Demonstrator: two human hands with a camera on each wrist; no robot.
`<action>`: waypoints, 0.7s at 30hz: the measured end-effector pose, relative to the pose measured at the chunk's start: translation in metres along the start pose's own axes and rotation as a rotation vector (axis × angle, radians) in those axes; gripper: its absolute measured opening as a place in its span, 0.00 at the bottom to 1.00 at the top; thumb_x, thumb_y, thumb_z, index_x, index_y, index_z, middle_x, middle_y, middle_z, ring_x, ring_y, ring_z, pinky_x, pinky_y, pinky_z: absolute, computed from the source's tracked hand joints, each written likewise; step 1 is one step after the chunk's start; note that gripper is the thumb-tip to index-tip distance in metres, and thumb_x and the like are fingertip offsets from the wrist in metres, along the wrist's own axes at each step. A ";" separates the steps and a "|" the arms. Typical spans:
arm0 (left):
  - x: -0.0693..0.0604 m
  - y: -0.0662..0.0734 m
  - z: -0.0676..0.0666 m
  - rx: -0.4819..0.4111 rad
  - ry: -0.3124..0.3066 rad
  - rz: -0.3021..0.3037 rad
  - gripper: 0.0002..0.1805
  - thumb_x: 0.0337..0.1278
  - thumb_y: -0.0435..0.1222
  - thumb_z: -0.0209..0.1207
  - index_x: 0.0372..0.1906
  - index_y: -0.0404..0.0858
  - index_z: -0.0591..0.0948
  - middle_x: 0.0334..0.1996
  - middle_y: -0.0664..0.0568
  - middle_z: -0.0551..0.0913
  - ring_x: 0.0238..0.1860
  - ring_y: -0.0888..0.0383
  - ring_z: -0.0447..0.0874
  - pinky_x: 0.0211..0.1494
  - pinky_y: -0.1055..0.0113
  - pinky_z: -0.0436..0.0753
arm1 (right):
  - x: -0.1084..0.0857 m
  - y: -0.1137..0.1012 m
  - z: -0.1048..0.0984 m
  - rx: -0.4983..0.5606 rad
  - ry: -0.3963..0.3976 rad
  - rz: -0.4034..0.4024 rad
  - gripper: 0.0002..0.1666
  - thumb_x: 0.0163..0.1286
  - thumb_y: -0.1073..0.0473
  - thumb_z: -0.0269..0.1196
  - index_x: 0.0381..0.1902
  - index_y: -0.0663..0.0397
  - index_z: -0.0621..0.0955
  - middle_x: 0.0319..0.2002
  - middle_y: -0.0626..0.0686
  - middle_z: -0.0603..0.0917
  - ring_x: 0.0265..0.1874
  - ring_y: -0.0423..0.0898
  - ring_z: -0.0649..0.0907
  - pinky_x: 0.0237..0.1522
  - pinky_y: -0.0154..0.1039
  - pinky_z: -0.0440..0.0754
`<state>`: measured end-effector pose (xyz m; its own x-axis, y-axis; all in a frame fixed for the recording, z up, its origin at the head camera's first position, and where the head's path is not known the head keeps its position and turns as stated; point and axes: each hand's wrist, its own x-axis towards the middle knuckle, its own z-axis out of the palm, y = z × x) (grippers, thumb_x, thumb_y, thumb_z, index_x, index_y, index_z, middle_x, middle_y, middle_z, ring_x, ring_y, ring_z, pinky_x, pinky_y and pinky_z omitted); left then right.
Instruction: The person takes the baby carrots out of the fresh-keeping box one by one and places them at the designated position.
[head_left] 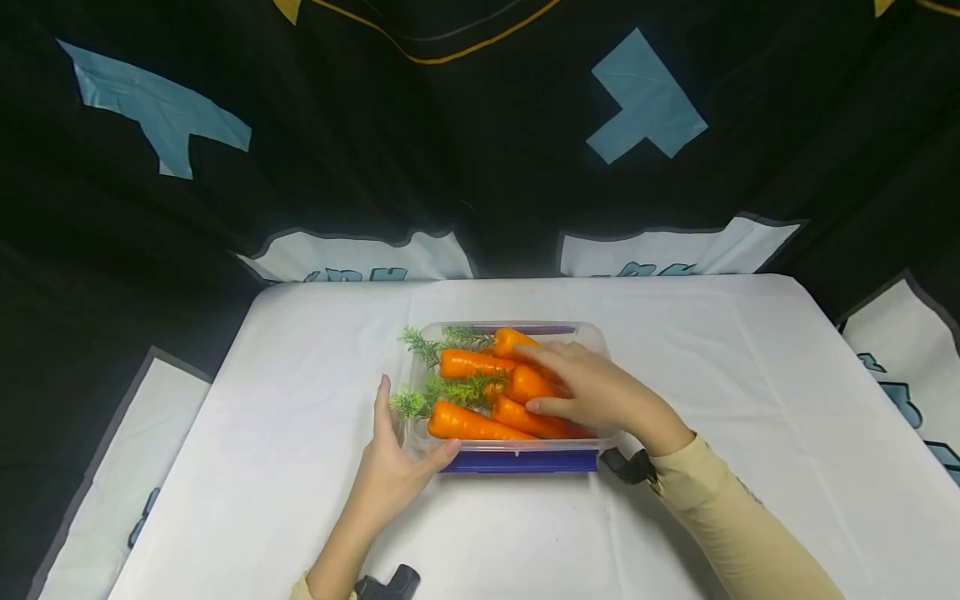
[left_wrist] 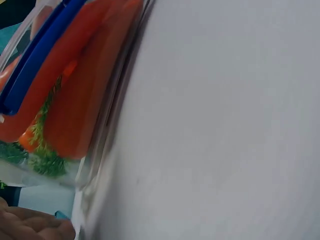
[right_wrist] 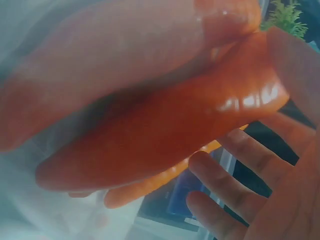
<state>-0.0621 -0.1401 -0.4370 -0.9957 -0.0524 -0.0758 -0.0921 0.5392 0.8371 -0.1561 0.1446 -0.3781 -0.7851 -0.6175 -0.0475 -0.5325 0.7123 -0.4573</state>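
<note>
While the left hand (head_left: 395, 468) is resting at the near left corner, a clear container (head_left: 540, 447) is sitting on the white table (head_left: 315, 358) with one long side and its blue clasp (head_left: 517, 462) turned to the near edge; this arrangement is probably keeping the uncovered top within easy reach of both hands. Inside, orange carrots (head_left: 480, 423) are lying piled along the container's length, their thick ends and feathery green tops (head_left: 411, 402) mostly pointing left, an alignment that is presumably letting long shapes share a limited space. Some of the greenery is reaching the left rim. The left hand is spanning the corner in a wide spread: its thumb is touching the front rim and its fingers are standing beside the left wall, wrapped around nothing; it is seemingly steadying the container rather than lifting it. The right hand (head_left: 588, 385) is reaching over the right part of the pile, its thumb and fingers straddling one glossy carrot (head_left: 528, 384), which is roughly filling the gap between them. In the right wrist view, the outer fingers are extending loosely below a carrot's flank. Whether the thumb and fingers are squeezing the straddled carrot or merely resting against it cannot be told, since the hand itself is hiding much of the contact.
</note>
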 end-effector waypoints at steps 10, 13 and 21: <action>-0.001 -0.008 0.025 -0.197 -0.015 0.107 0.71 0.41 0.50 0.77 0.79 0.61 0.33 0.79 0.52 0.55 0.77 0.50 0.58 0.78 0.51 0.60 | -0.004 -0.001 0.002 -0.039 -0.058 0.055 0.43 0.64 0.40 0.68 0.75 0.29 0.65 0.73 0.58 0.67 0.69 0.60 0.71 0.67 0.63 0.72; -0.001 -0.009 0.028 -0.221 -0.007 0.106 0.72 0.41 0.48 0.77 0.79 0.58 0.33 0.79 0.50 0.55 0.77 0.49 0.57 0.78 0.50 0.60 | -0.004 -0.001 0.002 -0.031 -0.054 0.041 0.42 0.65 0.42 0.67 0.74 0.31 0.66 0.73 0.56 0.69 0.70 0.59 0.71 0.66 0.62 0.73; 0.004 -0.014 0.034 -0.432 -0.075 0.174 0.71 0.46 0.37 0.76 0.78 0.58 0.29 0.80 0.53 0.43 0.80 0.53 0.47 0.78 0.65 0.55 | -0.002 0.000 0.003 0.004 -0.025 -0.013 0.41 0.66 0.43 0.67 0.74 0.34 0.66 0.72 0.54 0.70 0.70 0.57 0.71 0.68 0.59 0.72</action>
<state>-0.0648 -0.1188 -0.4672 -0.9952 0.0772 0.0604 0.0704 0.1346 0.9884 -0.1534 0.1450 -0.3810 -0.7698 -0.6351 -0.0638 -0.5416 0.7027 -0.4614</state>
